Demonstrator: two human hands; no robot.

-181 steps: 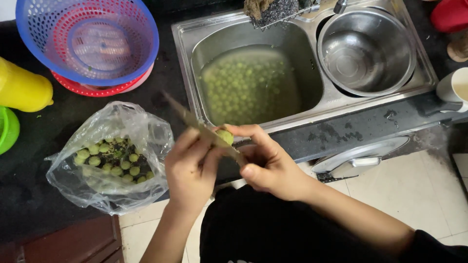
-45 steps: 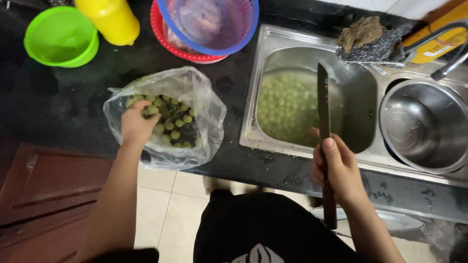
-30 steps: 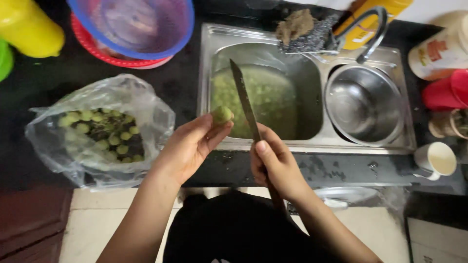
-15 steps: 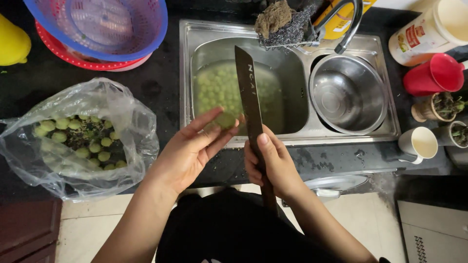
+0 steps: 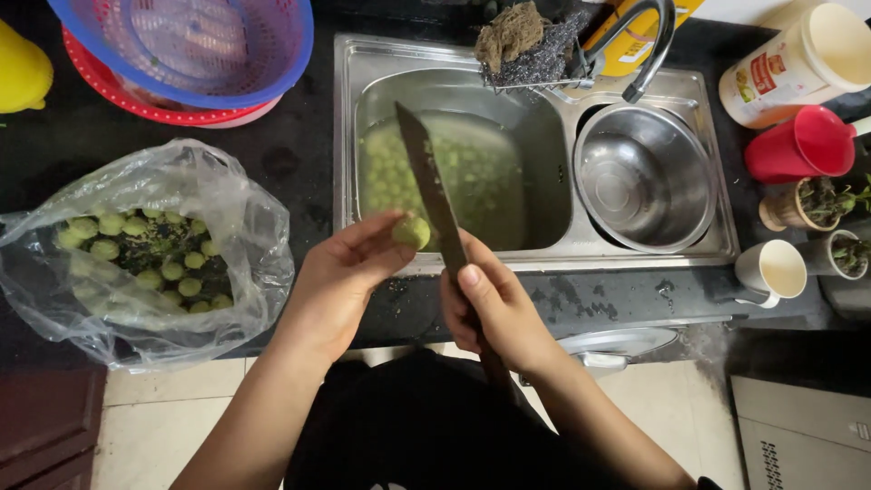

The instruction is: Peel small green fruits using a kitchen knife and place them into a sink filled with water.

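Fingers [image 5: 367, 238] of the left hand [image 5: 340, 286] pinch a small green fruit [image 5: 411, 232] at the sink's [image 5: 535, 259] front rim. Right hand [image 5: 494, 308] fingers clamp a knife [image 5: 434, 204], blade beside the fruit. Plastic bag [image 5: 136, 254] lies on the tabletop's [image 5: 299, 154] left edge.

A dark countertop [image 5: 299, 172] carries a clear plastic bag [image 5: 145, 254] and stacked colanders [image 5: 186, 54].

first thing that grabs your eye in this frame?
The long dark knife in the right hand, blade pointing up over the sink, right beside the small green fruit pinched in the left hand. Then the left sink basin, full of cloudy water and green fruits, and the plastic bag holding more on the dark counter.
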